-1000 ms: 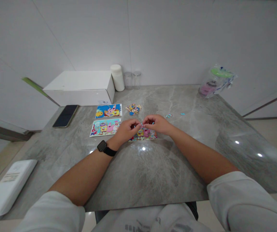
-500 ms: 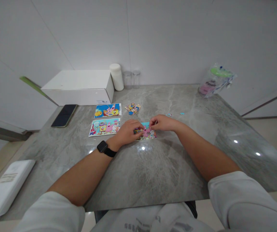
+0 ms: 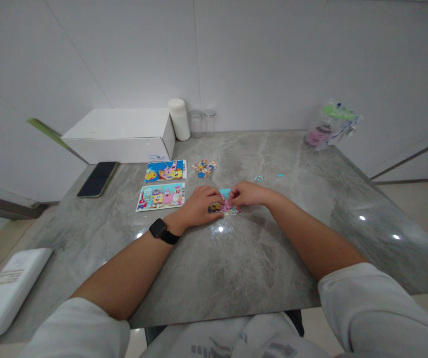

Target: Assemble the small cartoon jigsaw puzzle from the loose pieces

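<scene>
A small picture puzzle (image 3: 227, 208), pink and light blue with cartoon figures, lies flat on the table between my hands. My left hand (image 3: 200, 206) rests over its left end, thumb apart from the stretched fingers, covering part of the picture. At the upper right part of the puzzle, my right hand (image 3: 247, 193) is closed in a pinch close to the surface. Whatever sits between those fingertips is hidden. Beyond the hands is a heap of loose puzzle pieces (image 3: 204, 168). A few more pieces (image 3: 259, 178) and a single blue piece (image 3: 280, 175) lie to the right.
Two cartoon picture cards (image 3: 161, 197) (image 3: 165, 170) lie left of my hands. Behind them stand a white box (image 3: 119, 144), a white bottle (image 3: 179, 120) and two clear glasses (image 3: 202, 124). A phone (image 3: 98, 179), a white device (image 3: 12, 288) and a plastic-wrapped container (image 3: 326, 130) sit near the edges.
My right hand has shifted slightly left and lower over the puzzle, its fingers drawn closer together. My left hand stays nearly in place. The view has moved a little.
</scene>
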`<state>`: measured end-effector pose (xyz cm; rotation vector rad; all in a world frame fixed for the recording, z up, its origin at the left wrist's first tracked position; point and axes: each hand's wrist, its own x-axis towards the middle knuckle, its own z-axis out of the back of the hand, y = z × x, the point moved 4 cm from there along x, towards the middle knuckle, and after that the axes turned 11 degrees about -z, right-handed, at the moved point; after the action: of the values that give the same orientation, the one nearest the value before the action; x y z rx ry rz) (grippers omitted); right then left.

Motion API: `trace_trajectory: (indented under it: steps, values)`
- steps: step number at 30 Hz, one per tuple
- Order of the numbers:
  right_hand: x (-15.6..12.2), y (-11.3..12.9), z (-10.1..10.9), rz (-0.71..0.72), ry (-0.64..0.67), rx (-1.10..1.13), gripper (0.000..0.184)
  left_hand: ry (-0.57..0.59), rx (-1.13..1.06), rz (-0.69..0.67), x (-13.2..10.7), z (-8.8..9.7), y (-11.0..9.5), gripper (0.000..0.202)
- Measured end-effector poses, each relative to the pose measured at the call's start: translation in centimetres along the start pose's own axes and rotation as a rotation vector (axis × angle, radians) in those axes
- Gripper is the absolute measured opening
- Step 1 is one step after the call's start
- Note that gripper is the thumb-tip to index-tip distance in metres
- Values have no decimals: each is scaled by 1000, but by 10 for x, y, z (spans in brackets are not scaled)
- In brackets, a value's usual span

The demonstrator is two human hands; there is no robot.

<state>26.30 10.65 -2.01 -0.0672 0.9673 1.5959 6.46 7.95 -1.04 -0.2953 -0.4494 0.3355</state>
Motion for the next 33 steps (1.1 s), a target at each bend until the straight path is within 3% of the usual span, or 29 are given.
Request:
trace_trajectory:
  steps: [23,33]
  values:
    - [-4,11,-4,-17,-186,-197,11,47,-1,-10,0,-1,-1,23]
    - [-9,10,9,-32,-249,-215,9,42,-15,-17,-2,-3,0,23]
